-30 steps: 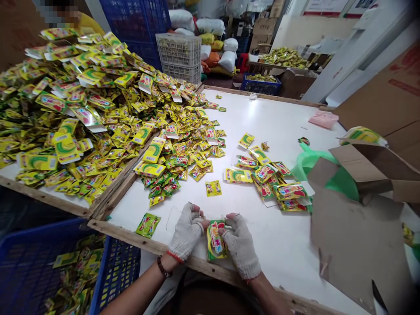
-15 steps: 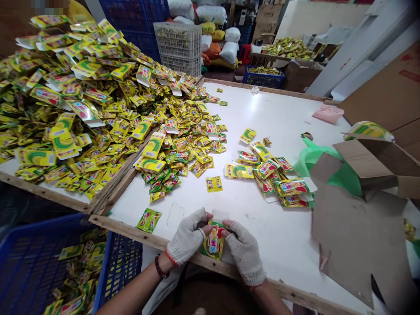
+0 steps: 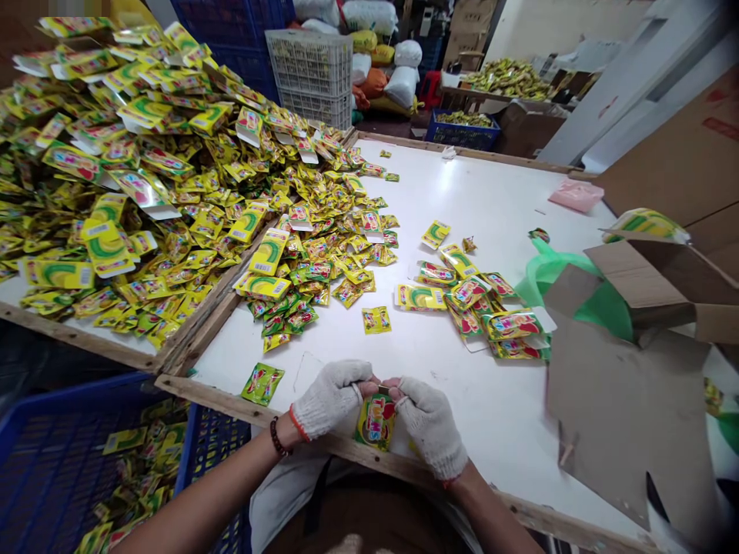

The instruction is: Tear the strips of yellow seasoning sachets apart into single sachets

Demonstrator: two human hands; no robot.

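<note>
A small yellow-green printed carton [image 3: 375,423] stands tilted at the table's front edge, its printed face toward me. My left hand [image 3: 333,398], in a fingerless white knit glove, pinches its upper left corner. My right hand [image 3: 434,425], gloved the same way, pinches the upper right corner, so the fingertips of both hands nearly meet along the top end. The fingers partly hide that end. Left of my hands lies a single green sachet [image 3: 262,384]. A yellow sachet [image 3: 376,320] lies farther forward.
A big heap of sachets and cartons [image 3: 144,161] covers the left table. Several filled-looking cartons [image 3: 473,296] lie right of centre. Cardboard [image 3: 623,400] and a green bag [image 3: 543,273] are at the right. A blue crate [image 3: 40,446] stands below left.
My fingers have moved from the carton's sides up to its top end and closer together. The pale flap standing up there no longer shows. The view has shifted slightly.
</note>
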